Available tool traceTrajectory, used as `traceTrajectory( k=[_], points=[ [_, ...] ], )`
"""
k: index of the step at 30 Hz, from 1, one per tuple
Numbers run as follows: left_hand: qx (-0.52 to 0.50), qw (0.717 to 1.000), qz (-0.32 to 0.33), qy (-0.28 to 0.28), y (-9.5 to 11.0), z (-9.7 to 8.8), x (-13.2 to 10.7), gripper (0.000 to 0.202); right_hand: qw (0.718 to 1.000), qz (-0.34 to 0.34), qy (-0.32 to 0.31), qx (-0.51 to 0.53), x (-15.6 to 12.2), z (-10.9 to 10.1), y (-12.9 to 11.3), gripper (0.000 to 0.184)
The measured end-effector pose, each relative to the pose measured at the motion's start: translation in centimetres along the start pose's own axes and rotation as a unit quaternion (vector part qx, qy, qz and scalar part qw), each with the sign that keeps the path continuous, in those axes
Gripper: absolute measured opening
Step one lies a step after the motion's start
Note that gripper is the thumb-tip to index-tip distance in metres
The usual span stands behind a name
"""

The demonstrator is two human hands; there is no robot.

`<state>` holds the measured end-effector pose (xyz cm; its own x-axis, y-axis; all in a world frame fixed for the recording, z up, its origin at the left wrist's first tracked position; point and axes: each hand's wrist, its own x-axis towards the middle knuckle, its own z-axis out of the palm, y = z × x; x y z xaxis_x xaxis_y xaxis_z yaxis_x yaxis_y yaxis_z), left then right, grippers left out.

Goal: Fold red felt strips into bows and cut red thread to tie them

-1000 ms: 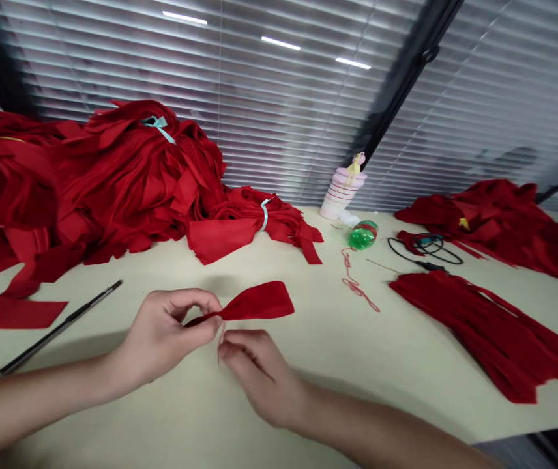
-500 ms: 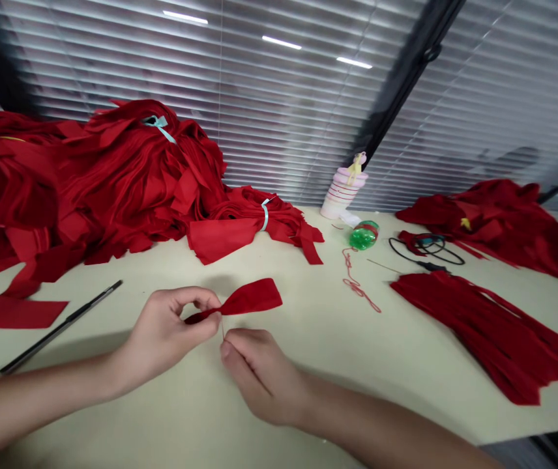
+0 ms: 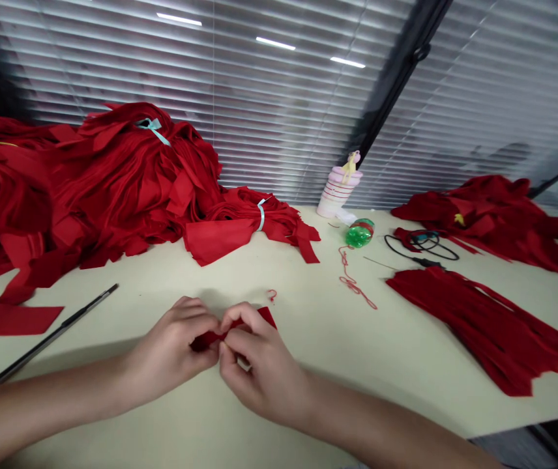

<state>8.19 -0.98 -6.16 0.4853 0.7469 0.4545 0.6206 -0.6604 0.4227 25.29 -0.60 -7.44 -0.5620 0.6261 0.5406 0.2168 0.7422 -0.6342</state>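
My left hand (image 3: 174, 348) and my right hand (image 3: 254, 365) meet over the cream table (image 3: 308, 339), both pinching one small red fabric piece (image 3: 265, 316). Most of that piece is hidden between my fingers; only a corner shows past my right thumb. A short curl of red thread (image 3: 272, 295) lies just beyond my hands.
A big heap of red fabric strips (image 3: 88, 176) fills the back left, with a tied bundle (image 3: 244, 221) beside it. Flat red strips (image 3: 479, 319) lie right, another heap (image 3: 494, 215) behind. A black rod (image 3: 54, 333), red string (image 3: 354, 280), green bottle (image 3: 360, 233), pink spool (image 3: 337, 189) and black cable (image 3: 420, 246) lie around.
My right hand has come up and closed onto the red piece with my left. The piece, earlier fanned out to the right, is now bunched between both hands and lower on the table.
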Motion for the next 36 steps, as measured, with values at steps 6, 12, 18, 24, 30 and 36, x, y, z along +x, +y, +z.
traceTrajectory(
  k=[6, 12, 18, 24, 30, 36],
  points=[
    [-0.107, 0.986, -0.104, -0.08, 0.4, -0.2, -0.3, 0.01, 0.984, 0.028, -0.073, 0.16, 0.7, -1.0, 0.0, 0.019],
    [-0.174, 0.968, -0.147, -0.108, 0.5, 0.4, -0.6, 0.013, 0.988, 0.032, -0.109, 0.102, 1.3, -1.9, 0.7, 0.019],
    [-0.265, 0.946, -0.124, -0.141, 0.8, 0.4, -0.9, 0.012, 0.984, -0.121, -0.117, 0.056, 1.3, -2.6, 0.5, 0.018],
    [-0.255, 0.965, 0.034, -0.046, 1.0, 0.0, -0.7, 0.02, 0.981, -0.072, -0.141, 0.113, 1.7, -3.2, 0.3, 0.025],
    [-0.238, 0.958, 0.161, 0.006, 2.5, -1.7, 0.0, 0.027, 0.927, 0.087, -0.189, 0.313, 1.6, -3.0, 0.0, 0.027],
    [-0.219, 0.964, 0.137, 0.061, 3.7, -3.1, -0.3, 0.031, 0.911, 0.165, -0.209, 0.316, 0.0, -0.6, 0.5, 0.025]
  ],
)
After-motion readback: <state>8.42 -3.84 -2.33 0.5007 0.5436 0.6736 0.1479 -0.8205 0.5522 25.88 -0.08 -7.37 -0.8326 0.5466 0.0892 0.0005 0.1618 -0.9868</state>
